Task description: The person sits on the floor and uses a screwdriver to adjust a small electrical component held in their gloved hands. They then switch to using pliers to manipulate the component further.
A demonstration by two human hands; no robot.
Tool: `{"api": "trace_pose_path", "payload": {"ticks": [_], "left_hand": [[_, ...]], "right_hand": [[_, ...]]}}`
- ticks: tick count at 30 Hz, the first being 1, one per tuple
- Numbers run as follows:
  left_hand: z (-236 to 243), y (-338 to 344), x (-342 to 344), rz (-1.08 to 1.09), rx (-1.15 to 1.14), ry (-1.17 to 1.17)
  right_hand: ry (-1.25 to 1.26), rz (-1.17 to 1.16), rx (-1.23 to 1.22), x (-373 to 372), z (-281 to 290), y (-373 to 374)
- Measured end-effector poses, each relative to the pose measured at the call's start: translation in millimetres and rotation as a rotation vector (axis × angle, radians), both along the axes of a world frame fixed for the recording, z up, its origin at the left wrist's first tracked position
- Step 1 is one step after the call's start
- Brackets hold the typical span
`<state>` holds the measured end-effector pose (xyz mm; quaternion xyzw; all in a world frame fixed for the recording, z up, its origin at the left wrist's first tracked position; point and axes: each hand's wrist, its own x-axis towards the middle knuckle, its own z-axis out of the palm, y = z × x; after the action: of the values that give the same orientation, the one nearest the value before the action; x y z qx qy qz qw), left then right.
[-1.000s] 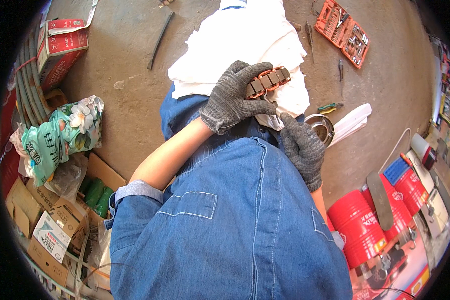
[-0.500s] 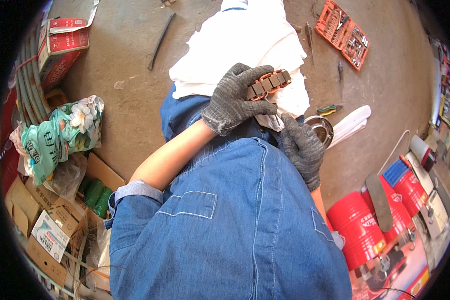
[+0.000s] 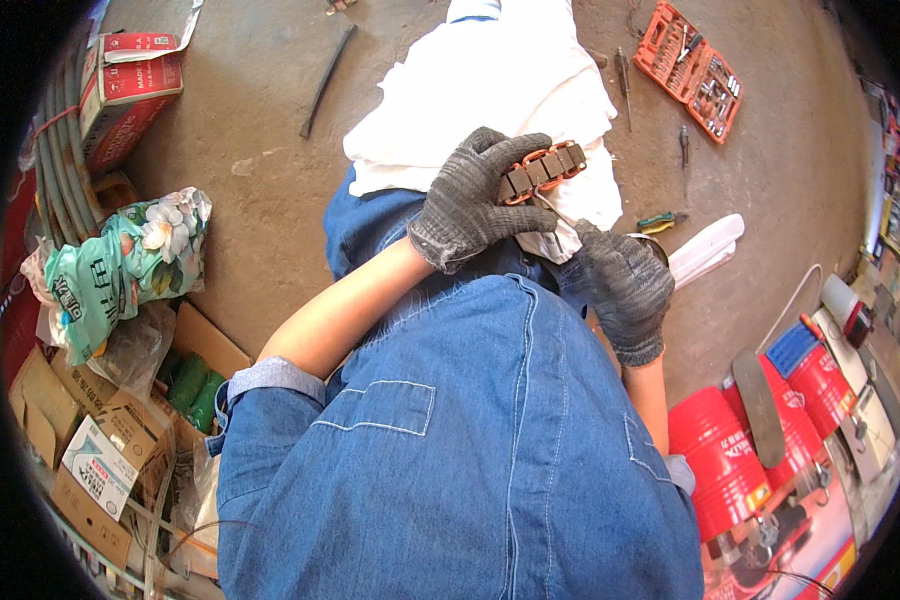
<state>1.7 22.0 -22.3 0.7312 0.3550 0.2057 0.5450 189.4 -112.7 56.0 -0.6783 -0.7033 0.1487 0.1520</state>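
Note:
My gloved left hand (image 3: 475, 195) is closed on a curved part (image 3: 542, 172) of dark blocks with orange copper-coloured windings, held over white cloth (image 3: 470, 90) on my lap. Below that part, my gloved right hand (image 3: 615, 285) has curled fingers on what looks like a thin metal rod (image 3: 562, 215) reaching toward the part; its grip is largely hidden. Green-and-yellow pliers (image 3: 662, 222) lie on the floor just beyond my right hand, beside folded white material (image 3: 705, 250).
An open orange socket set (image 3: 685, 75), slender tools (image 3: 684, 150) and a black strip (image 3: 325, 80) lie on the concrete floor. At left are a red carton (image 3: 128, 85), hoses (image 3: 65, 170), a green printed bag (image 3: 95, 285) and cardboard (image 3: 90, 490). Red drums (image 3: 712, 460) stand at lower right.
My right hand has shifted right and slightly up, now covering most of the round metal piece beside it. My left hand and the held part have moved very slightly right.

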Motion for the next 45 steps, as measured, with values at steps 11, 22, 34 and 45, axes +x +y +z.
{"api": "trace_pose_path", "payload": {"ticks": [11,22,34,45], "left_hand": [[-2.2,-2.7,0.4,0.036,0.035,0.036],[-5.9,6.2,0.8,0.010,-0.050,0.026],[-2.6,3.7,0.1,0.040,-0.050,0.031],[0.2,-7.4,7.4,0.030,0.054,-0.001]], "right_hand": [[-0.093,0.206,0.015,24.6,7.7,18.1],[-0.211,0.362,0.098,46.3,-7.5,37.7],[-0.133,0.375,-0.007,47.6,-0.8,70.6],[1.016,-0.526,-0.431,2.8,-26.5,29.8]]}}
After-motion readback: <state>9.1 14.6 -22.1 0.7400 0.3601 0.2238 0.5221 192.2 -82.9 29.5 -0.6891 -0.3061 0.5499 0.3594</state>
